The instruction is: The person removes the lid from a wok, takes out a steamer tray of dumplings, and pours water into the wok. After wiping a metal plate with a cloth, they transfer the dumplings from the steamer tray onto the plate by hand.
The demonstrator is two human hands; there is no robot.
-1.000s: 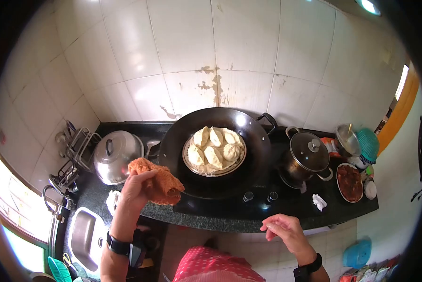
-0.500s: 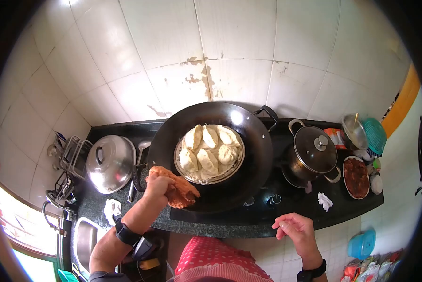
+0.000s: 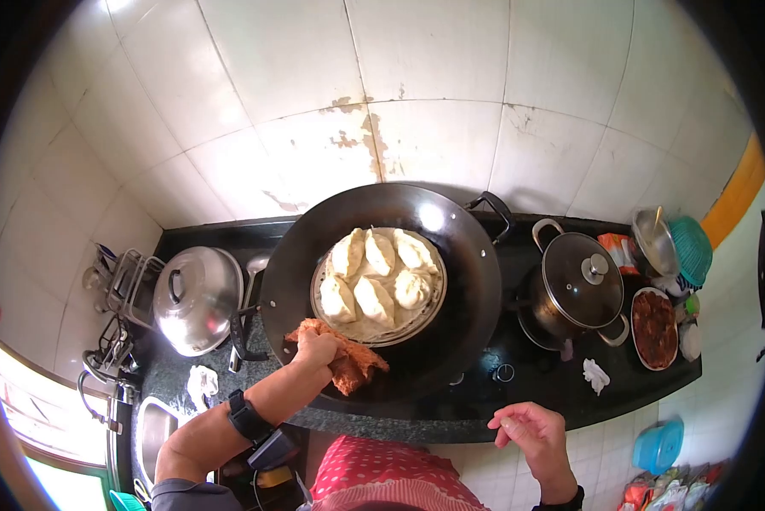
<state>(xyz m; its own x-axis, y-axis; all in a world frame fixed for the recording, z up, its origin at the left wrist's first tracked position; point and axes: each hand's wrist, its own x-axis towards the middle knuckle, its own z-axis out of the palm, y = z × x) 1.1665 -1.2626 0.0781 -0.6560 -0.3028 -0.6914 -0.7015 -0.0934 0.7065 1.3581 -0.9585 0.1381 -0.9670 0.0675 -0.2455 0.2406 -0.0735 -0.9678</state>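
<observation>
My left hand (image 3: 316, 347) is closed on an orange-brown cloth (image 3: 355, 366), which lies against the near left rim of a large black wok (image 3: 459, 341). Inside the wok sits a round steamer plate (image 3: 348, 334) bearing several pale dumplings (image 3: 374, 301). The wok's left handle (image 3: 244, 334) sticks out just beyond the cloth. In front of the counter's near edge, my right hand (image 3: 532, 430) hovers with nothing in it, its fingers loosely bent and the thumb apart from them.
A domed metal lid (image 3: 199, 298) rests on the left of the counter, with a ladle (image 3: 253, 268) beside it. A glass-lidded pot (image 3: 574, 285) stands right of the wok, near an oval dish of dark reddish food (image 3: 655, 328). Crumpled white tissue (image 3: 595, 376) lies near the front edge.
My left hand has slid the cloth to the right and nearer to me along the wok's rim. The right hand has barely moved and stays empty.
</observation>
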